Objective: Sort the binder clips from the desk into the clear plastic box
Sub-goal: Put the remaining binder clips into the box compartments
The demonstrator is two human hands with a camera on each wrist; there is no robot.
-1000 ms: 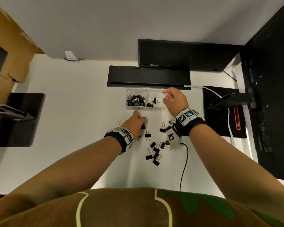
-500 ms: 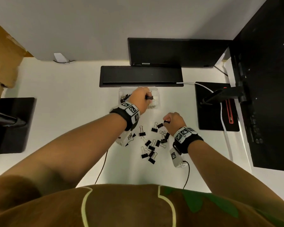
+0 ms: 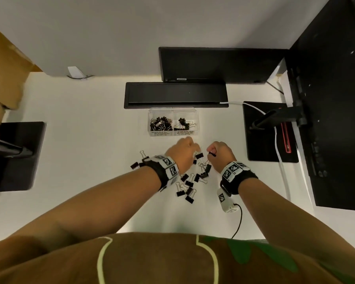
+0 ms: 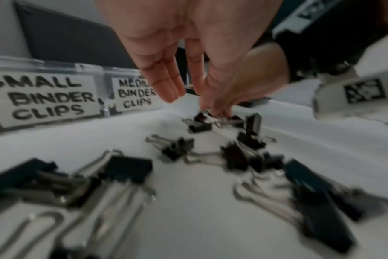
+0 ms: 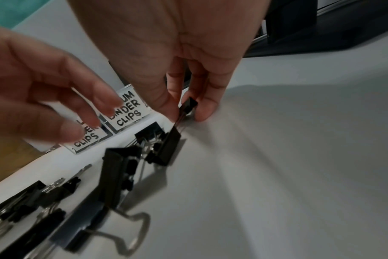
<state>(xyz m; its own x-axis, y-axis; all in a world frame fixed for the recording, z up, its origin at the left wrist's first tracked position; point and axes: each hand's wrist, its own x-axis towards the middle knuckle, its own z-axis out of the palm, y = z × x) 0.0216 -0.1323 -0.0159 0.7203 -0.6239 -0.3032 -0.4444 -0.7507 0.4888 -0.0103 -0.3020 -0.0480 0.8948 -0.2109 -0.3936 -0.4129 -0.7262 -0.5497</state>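
The clear plastic box (image 3: 173,133) has two compartments, labelled small (image 4: 44,98) and medium (image 4: 136,94), both holding black clips. Loose black binder clips (image 3: 190,182) lie scattered on the white desk in front of it. My right hand (image 3: 210,153) pinches a small black clip (image 5: 189,104) between thumb and forefinger, just above another clip (image 5: 169,149) standing on the desk. My left hand (image 3: 194,153) hangs over the pile with nothing in it. Its thumb and forefinger point down at a small clip (image 4: 199,122) lying on the desk.
A black keyboard (image 3: 175,95) lies just behind the box, with a monitor base (image 3: 221,64) behind that. A black stand plate (image 3: 273,132) with a white cable is to the right. Another dark plate (image 3: 16,156) sits at the left. More clips (image 3: 138,162) lie left of my wrist.
My left hand has come back from over the box to the pile, without the clip it carried. My right hand, at the box a second ago, now holds a clip at the pile.
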